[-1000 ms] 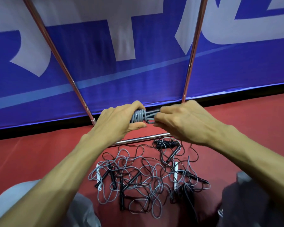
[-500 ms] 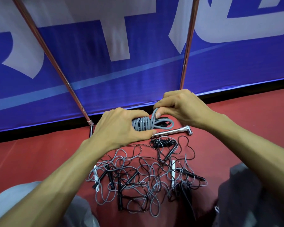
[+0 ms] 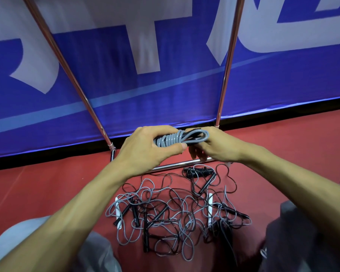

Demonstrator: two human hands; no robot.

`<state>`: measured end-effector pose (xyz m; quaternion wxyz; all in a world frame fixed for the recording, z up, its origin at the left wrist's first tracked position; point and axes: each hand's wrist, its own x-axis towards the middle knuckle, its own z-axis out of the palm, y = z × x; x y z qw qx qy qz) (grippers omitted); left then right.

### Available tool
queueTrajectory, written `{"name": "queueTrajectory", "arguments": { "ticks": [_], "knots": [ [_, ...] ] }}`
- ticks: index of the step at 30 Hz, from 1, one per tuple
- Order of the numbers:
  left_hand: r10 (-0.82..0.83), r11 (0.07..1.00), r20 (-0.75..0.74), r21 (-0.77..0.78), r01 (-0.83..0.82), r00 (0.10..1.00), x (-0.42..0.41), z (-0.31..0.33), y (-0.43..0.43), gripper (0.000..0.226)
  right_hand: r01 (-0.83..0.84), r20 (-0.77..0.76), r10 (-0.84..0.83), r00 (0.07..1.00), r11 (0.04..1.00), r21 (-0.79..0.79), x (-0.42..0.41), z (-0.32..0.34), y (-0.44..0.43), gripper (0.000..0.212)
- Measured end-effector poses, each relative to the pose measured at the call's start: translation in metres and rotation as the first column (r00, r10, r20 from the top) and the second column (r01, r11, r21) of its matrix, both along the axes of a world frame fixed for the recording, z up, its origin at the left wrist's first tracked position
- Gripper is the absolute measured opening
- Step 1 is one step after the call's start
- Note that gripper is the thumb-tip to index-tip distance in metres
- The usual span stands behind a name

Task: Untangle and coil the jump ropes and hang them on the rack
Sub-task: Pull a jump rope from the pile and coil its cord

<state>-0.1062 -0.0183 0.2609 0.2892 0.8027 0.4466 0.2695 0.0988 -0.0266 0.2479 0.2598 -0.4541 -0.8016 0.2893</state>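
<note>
Gripping a grey jump rope bundle [image 3: 175,139] wound in tight glossy turns, the left hand [image 3: 145,150] curls fingers and thumb round it; the right hand [image 3: 220,149] pinches its looped end. Beneath, thin grey and black tangled ropes [image 3: 171,214] sprawl on the red floor [image 3: 47,193], near the chrome rack [image 3: 229,61] and blue banner [image 3: 165,95].

Grey rope [image 3: 171,141], blue banner [image 3: 165,99], seemingly white lettering [image 3: 145,46]

Rope tangle [image 3: 165,218] beside rack's base bar [image 3: 175,165]
</note>
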Motion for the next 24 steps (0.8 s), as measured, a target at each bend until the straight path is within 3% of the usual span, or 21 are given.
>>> {"name": "queueTrajectory", "arguments": {
  "ticks": [4,6,8,11,17,21,24],
  "knots": [
    [0.111,0.994,0.105,0.008,-0.112,0.988,0.000,0.001,0.004,0.037,0.031,0.038,-0.031,0.999,0.999,-0.015,-0.004,-0.007,-0.001,0.018],
    [0.139,0.990,0.131,-0.004,-0.139,0.982,-0.003,0.003,0.006,0.047,0.002,0.127,0.000,0.992,1.000,-0.019,-0.006,-0.011,-0.002,0.010],
    [0.116,0.993,0.115,-0.007,-0.116,0.987,-0.004,0.002,0.006,0.052,-0.023,0.183,0.025,0.983,1.000,-0.017,-0.009,-0.013,-0.005,0.009],
    [0.134,0.991,0.070,0.021,-0.136,0.988,-0.002,0.000,0.006,0.038,-0.054,0.276,0.053,0.960,0.999,-0.002,-0.014,-0.007,-0.009,0.012],
    [0.268,0.954,-0.248,0.200,-0.221,0.931,-0.004,0.000,0.006,0.028,-0.103,0.533,-0.092,0.841,0.940,0.326,-0.010,0.002,-0.019,0.024],
    [0.212,0.962,-0.433,0.249,-0.110,0.876,-0.004,0.000,0.006,0.040,-0.249,0.542,-0.141,0.828,0.775,0.581,-0.005,0.009,-0.021,0.020],
    [0.136,0.969,-0.565,0.248,0.011,0.814,-0.004,0.003,0.004,0.043,-0.261,0.518,-0.162,0.840,0.716,0.647,-0.002,0.011,-0.018,0.021]
  ]
}}
